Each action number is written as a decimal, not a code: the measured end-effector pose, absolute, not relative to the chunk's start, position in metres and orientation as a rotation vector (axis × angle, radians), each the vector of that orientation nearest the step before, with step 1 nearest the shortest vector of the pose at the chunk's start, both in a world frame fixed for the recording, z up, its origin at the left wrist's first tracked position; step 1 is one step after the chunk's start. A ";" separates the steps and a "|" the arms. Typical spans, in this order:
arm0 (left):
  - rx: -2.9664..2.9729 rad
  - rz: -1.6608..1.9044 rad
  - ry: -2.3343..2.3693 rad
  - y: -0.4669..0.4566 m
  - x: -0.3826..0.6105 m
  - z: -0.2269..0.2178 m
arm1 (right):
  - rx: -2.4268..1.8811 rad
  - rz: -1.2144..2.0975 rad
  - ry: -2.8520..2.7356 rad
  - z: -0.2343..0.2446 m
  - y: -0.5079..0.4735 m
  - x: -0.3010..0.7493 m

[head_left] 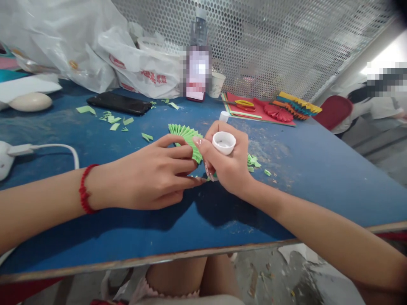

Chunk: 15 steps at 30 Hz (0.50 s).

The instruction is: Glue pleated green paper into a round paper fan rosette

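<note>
My left hand (pixel 152 173), with a red cord bracelet (pixel 84 188) on its wrist, grips the lower edge of a green pleated paper fan (pixel 186 137). My right hand (pixel 227 163) is just to the right of the fan and holds a small white plastic bottle (pixel 224 142) with its round base toward me. Its narrow white tip (pixel 224 116) sticks out beyond my fingers. My fingertips nearly meet below the fan, and my hands hide its lower part. Green paper scraps (pixel 111 120) lie on the blue table (pixel 286 199).
A black phone (pixel 119 103) and plastic bags (pixel 140 67) lie at the back of the table. Farther right are a bottle (pixel 199 55), paper cup (pixel 217 84), yellow-handled scissors (pixel 243 103), red paper fan (pixel 278 112) and folded coloured paper (pixel 299 103). A perforated metal screen (pixel 270 42) stands behind.
</note>
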<state>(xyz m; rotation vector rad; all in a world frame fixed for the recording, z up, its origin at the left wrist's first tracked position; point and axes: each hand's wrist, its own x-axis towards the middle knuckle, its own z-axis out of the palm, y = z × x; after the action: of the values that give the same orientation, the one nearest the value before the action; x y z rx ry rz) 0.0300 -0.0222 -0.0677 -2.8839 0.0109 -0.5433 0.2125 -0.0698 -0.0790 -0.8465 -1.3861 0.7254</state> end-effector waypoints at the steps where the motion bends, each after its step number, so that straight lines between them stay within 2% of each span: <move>1: -2.879 -0.541 0.013 -0.022 0.030 -0.068 | -0.848 0.740 -1.384 -0.079 -0.070 0.212; 15: -2.911 -0.547 -0.013 -0.022 0.029 -0.072 | -0.857 0.766 -1.385 -0.078 -0.072 0.211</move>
<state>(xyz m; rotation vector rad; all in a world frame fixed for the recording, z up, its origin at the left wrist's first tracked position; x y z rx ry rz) 0.0290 -0.0221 -0.0722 -2.9107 -0.0135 -0.5467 0.2107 -0.0719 -0.0780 -0.8573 -1.3847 0.7665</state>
